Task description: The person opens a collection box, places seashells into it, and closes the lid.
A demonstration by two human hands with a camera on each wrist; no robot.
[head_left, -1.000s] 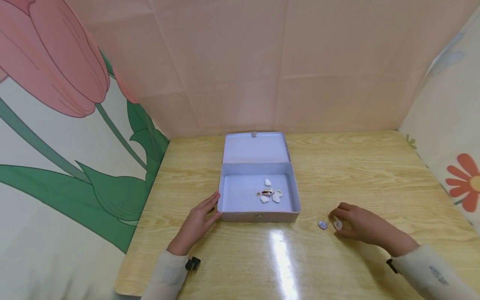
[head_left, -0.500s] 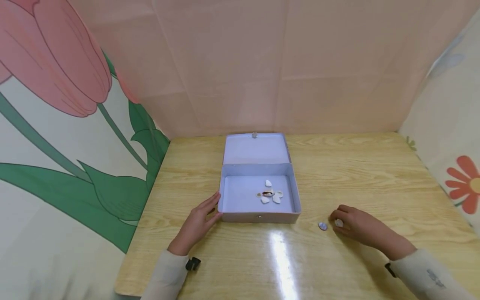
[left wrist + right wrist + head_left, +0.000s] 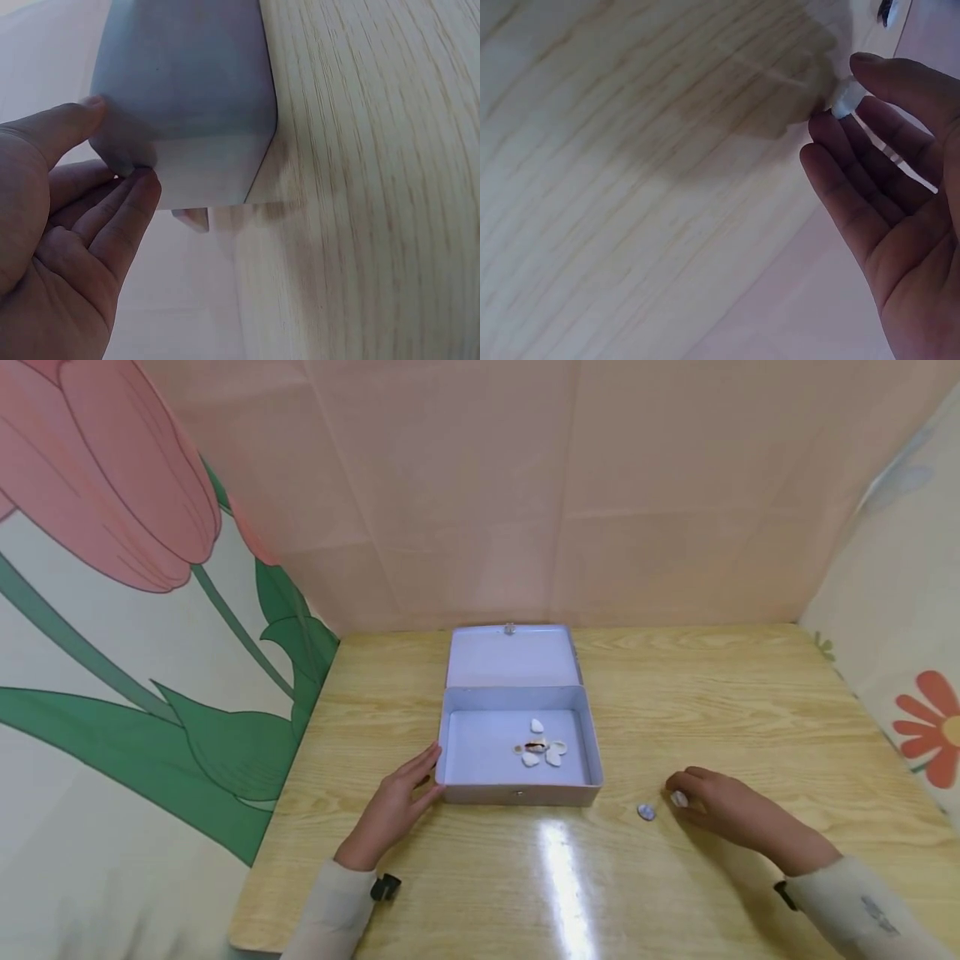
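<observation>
A metal box (image 3: 517, 794) stands with its lid (image 3: 513, 658) raised, several white shells (image 3: 530, 760) and a brownish one (image 3: 536, 746) inside. My left hand (image 3: 392, 811) touches its left front corner; in the left wrist view the thumb and fingers of that hand (image 3: 71, 217) lie on the corner of the box (image 3: 187, 82). To the right, my right hand (image 3: 731, 808) pinches a small whitish shell (image 3: 678, 798). The right wrist view shows this shell (image 3: 847, 97) between thumb and fingertips of the hand (image 3: 900, 187). A bluish shell (image 3: 646, 812) lies on the table just left of it.
The wooden table (image 3: 450, 885) runs back to a pink cloth backdrop (image 3: 600, 510). Flower-patterned panels stand at the left (image 3: 97, 635) and at the right (image 3: 922, 627). Light reflects off the tabletop in front of the box.
My right fingers have closed on the whitish shell, which has shifted slightly up in the head view, away from the bluish one. My left hand and the box have stayed in place.
</observation>
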